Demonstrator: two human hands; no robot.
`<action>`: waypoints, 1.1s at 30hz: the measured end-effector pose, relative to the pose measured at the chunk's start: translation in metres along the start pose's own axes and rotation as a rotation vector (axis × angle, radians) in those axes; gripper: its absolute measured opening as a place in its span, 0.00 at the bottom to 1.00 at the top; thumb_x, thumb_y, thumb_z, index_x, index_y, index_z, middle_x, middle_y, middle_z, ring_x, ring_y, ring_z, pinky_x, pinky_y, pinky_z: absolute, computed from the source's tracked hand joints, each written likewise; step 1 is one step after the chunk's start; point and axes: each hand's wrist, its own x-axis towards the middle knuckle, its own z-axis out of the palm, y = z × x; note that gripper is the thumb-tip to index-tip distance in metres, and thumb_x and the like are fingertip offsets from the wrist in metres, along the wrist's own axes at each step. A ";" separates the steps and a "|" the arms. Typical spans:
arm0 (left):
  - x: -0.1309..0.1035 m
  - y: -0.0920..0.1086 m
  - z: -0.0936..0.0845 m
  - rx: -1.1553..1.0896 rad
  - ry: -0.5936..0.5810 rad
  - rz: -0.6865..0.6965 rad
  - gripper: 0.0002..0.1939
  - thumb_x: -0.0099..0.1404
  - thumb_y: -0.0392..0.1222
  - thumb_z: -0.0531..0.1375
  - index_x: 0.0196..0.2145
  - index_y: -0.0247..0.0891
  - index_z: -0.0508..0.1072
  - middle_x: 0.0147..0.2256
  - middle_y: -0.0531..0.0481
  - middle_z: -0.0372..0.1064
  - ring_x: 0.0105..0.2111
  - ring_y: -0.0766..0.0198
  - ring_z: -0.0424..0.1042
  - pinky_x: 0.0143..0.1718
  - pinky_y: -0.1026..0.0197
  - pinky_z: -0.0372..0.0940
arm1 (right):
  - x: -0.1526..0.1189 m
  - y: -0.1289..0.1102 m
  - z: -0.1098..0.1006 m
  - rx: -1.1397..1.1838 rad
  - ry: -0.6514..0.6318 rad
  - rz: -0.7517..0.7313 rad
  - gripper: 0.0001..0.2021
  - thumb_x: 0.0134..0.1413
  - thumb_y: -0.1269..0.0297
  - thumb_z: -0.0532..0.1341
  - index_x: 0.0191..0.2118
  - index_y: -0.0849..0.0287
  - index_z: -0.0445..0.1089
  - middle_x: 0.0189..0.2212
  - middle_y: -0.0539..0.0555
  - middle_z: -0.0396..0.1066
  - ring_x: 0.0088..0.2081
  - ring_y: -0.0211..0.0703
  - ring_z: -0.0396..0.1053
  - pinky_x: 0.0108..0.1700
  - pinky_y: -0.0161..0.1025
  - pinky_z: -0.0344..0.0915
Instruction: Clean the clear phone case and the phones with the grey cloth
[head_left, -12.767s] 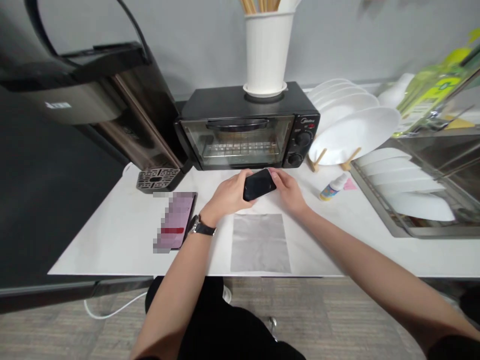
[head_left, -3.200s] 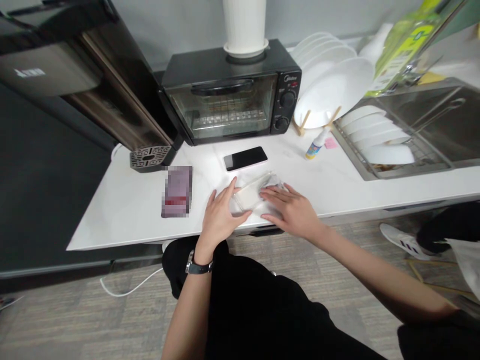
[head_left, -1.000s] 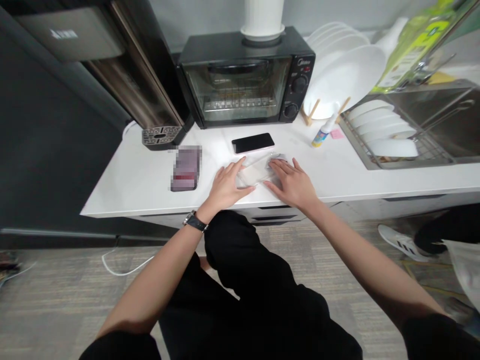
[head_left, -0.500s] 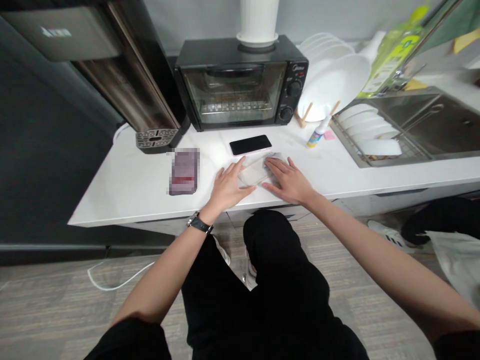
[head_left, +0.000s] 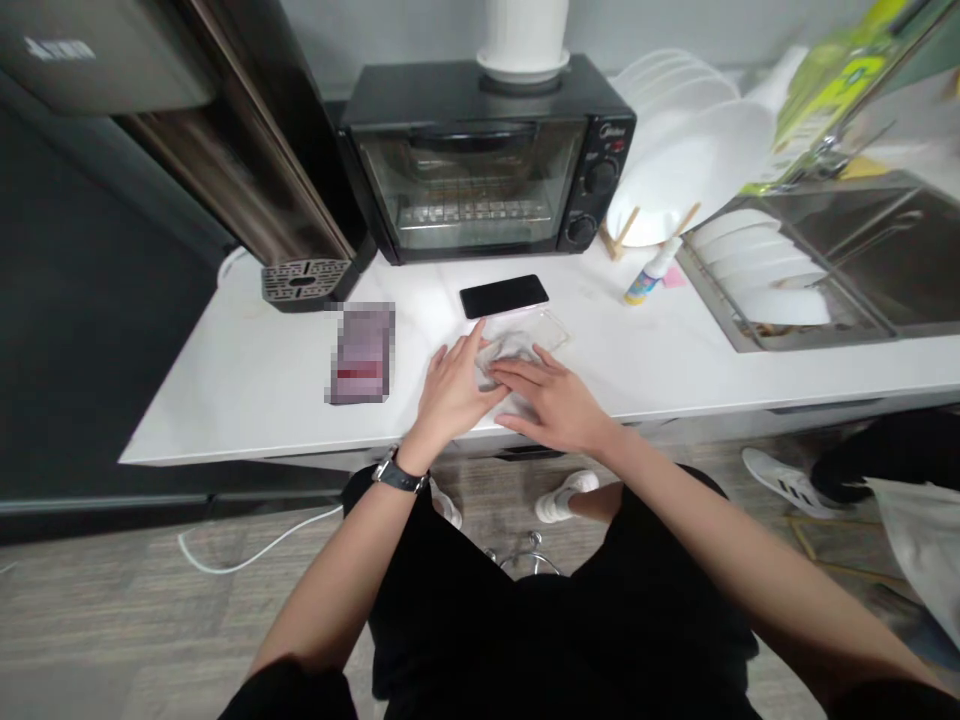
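A clear phone case (head_left: 553, 326) lies flat on the white counter, its left part covered by my hands and a pale, crumpled cloth (head_left: 511, 346). My left hand (head_left: 454, 388) rests at the case's left end, fingers spread, with the thumb pointing toward my right hand. Over the case, my right hand (head_left: 555, 402) presses the cloth down under long, nearly flat fingers. Just behind the case is a black-screened phone (head_left: 504, 296). A small spray bottle (head_left: 651, 274) with a white top stands farther right, beside a pink slip (head_left: 673, 277).
A pixelated purple item (head_left: 363, 352) lies left on the counter (head_left: 247, 400). Behind are a drink dispenser (head_left: 307, 282) and a toaster oven (head_left: 480, 190). White plates (head_left: 690, 165) stand in a rack, right; beyond is a sink (head_left: 892, 260). Another person's shoe (head_left: 780, 480) shows at right.
My right hand and the cloth have slid left and toward me across the case, close to my left hand. More of the case's right end shows. The view has shifted slightly.
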 end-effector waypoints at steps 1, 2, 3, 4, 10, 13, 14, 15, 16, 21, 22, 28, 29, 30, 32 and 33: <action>-0.001 0.001 -0.001 -0.001 -0.009 -0.002 0.50 0.67 0.47 0.68 0.77 0.46 0.47 0.65 0.44 0.72 0.66 0.48 0.69 0.73 0.37 0.53 | -0.006 0.001 -0.005 0.003 0.002 0.022 0.29 0.75 0.41 0.54 0.67 0.57 0.69 0.64 0.60 0.75 0.65 0.54 0.73 0.77 0.64 0.52; -0.001 0.003 -0.002 -0.001 -0.018 -0.001 0.50 0.67 0.47 0.68 0.78 0.47 0.46 0.65 0.44 0.72 0.67 0.48 0.69 0.74 0.36 0.51 | -0.013 0.004 -0.011 -0.009 0.009 0.055 0.27 0.75 0.43 0.54 0.67 0.55 0.70 0.64 0.59 0.76 0.65 0.53 0.74 0.77 0.64 0.52; -0.002 0.004 -0.003 -0.001 -0.026 -0.001 0.50 0.68 0.48 0.68 0.78 0.49 0.45 0.66 0.45 0.71 0.68 0.48 0.68 0.75 0.36 0.49 | -0.019 0.008 -0.018 -0.035 0.021 0.096 0.25 0.76 0.45 0.54 0.66 0.55 0.71 0.63 0.58 0.76 0.64 0.53 0.74 0.77 0.64 0.52; -0.003 0.006 -0.004 0.000 -0.035 -0.003 0.51 0.68 0.48 0.68 0.78 0.50 0.44 0.66 0.46 0.71 0.68 0.49 0.67 0.75 0.36 0.48 | -0.024 0.014 -0.023 -0.072 0.036 0.141 0.25 0.76 0.46 0.54 0.65 0.55 0.72 0.63 0.58 0.76 0.65 0.54 0.73 0.77 0.64 0.51; -0.005 0.012 -0.011 0.002 -0.100 -0.012 0.50 0.70 0.50 0.67 0.79 0.52 0.41 0.69 0.48 0.69 0.71 0.52 0.65 0.78 0.38 0.41 | -0.019 0.029 -0.021 -0.243 0.095 0.352 0.31 0.75 0.44 0.54 0.69 0.62 0.67 0.68 0.65 0.71 0.68 0.63 0.69 0.76 0.70 0.50; -0.005 0.012 -0.013 -0.010 -0.114 -0.008 0.51 0.71 0.51 0.66 0.79 0.52 0.40 0.69 0.47 0.69 0.71 0.52 0.64 0.78 0.39 0.41 | -0.002 0.015 -0.008 -0.209 0.071 0.328 0.38 0.72 0.40 0.56 0.70 0.71 0.66 0.69 0.71 0.69 0.70 0.66 0.66 0.76 0.66 0.54; -0.005 0.011 -0.014 -0.013 -0.119 -0.008 0.51 0.71 0.51 0.66 0.79 0.52 0.40 0.69 0.47 0.69 0.71 0.52 0.64 0.78 0.39 0.41 | 0.002 0.009 -0.004 -0.181 0.050 0.306 0.39 0.72 0.40 0.56 0.70 0.71 0.66 0.69 0.72 0.68 0.70 0.65 0.66 0.76 0.65 0.54; -0.005 0.010 -0.014 -0.016 -0.125 -0.012 0.51 0.70 0.51 0.66 0.79 0.52 0.39 0.69 0.46 0.68 0.71 0.52 0.64 0.78 0.39 0.41 | 0.005 0.003 -0.002 -0.146 0.026 0.275 0.38 0.72 0.40 0.56 0.70 0.70 0.66 0.69 0.71 0.69 0.70 0.64 0.66 0.76 0.64 0.55; -0.005 0.009 -0.014 -0.018 -0.129 -0.018 0.51 0.70 0.51 0.66 0.79 0.51 0.39 0.69 0.46 0.68 0.71 0.53 0.64 0.78 0.39 0.42 | 0.006 -0.002 -0.001 -0.105 -0.002 0.237 0.37 0.72 0.40 0.56 0.70 0.68 0.66 0.69 0.68 0.69 0.70 0.63 0.66 0.76 0.64 0.57; -0.004 0.011 -0.015 -0.006 -0.133 -0.033 0.52 0.70 0.49 0.67 0.79 0.50 0.39 0.68 0.45 0.69 0.70 0.52 0.66 0.78 0.39 0.43 | -0.013 -0.009 -0.015 0.009 -0.056 0.151 0.26 0.74 0.47 0.57 0.69 0.51 0.70 0.67 0.53 0.73 0.68 0.53 0.70 0.75 0.62 0.60; -0.004 0.012 -0.015 -0.002 -0.133 -0.029 0.52 0.70 0.49 0.67 0.79 0.50 0.40 0.68 0.46 0.69 0.70 0.52 0.66 0.78 0.39 0.42 | -0.018 -0.006 -0.019 -0.009 -0.039 0.185 0.24 0.75 0.49 0.57 0.68 0.50 0.72 0.65 0.52 0.75 0.67 0.53 0.71 0.75 0.62 0.59; -0.005 0.016 -0.016 0.012 -0.166 -0.031 0.51 0.70 0.47 0.66 0.79 0.51 0.40 0.70 0.47 0.67 0.73 0.52 0.62 0.79 0.40 0.38 | -0.015 0.013 -0.024 -0.180 0.077 0.418 0.28 0.74 0.47 0.57 0.68 0.59 0.71 0.66 0.62 0.74 0.68 0.65 0.70 0.76 0.73 0.49; -0.005 0.015 -0.016 0.010 -0.173 -0.026 0.51 0.70 0.48 0.66 0.79 0.50 0.40 0.70 0.47 0.67 0.73 0.52 0.62 0.79 0.41 0.37 | -0.010 0.011 -0.019 -0.179 0.073 0.415 0.31 0.73 0.45 0.57 0.69 0.62 0.70 0.67 0.64 0.71 0.69 0.66 0.68 0.76 0.73 0.51; -0.005 0.013 -0.016 0.004 -0.176 -0.018 0.51 0.70 0.48 0.66 0.79 0.50 0.40 0.70 0.47 0.67 0.73 0.52 0.62 0.79 0.41 0.38 | -0.004 0.007 -0.014 -0.165 0.063 0.396 0.33 0.72 0.43 0.58 0.69 0.64 0.69 0.68 0.66 0.70 0.70 0.67 0.67 0.75 0.71 0.53; -0.005 0.011 -0.017 -0.013 -0.170 0.000 0.50 0.70 0.48 0.66 0.79 0.49 0.41 0.69 0.46 0.68 0.72 0.53 0.63 0.79 0.42 0.39 | 0.004 -0.005 -0.005 -0.102 0.020 0.316 0.35 0.71 0.41 0.58 0.69 0.65 0.69 0.69 0.66 0.69 0.71 0.64 0.66 0.75 0.66 0.56; -0.006 0.010 -0.017 -0.018 -0.167 0.004 0.50 0.70 0.47 0.66 0.79 0.48 0.42 0.69 0.46 0.68 0.71 0.54 0.65 0.79 0.42 0.39 | 0.006 -0.012 -0.002 -0.063 -0.004 0.270 0.35 0.71 0.40 0.58 0.69 0.64 0.69 0.69 0.64 0.70 0.70 0.61 0.67 0.75 0.64 0.58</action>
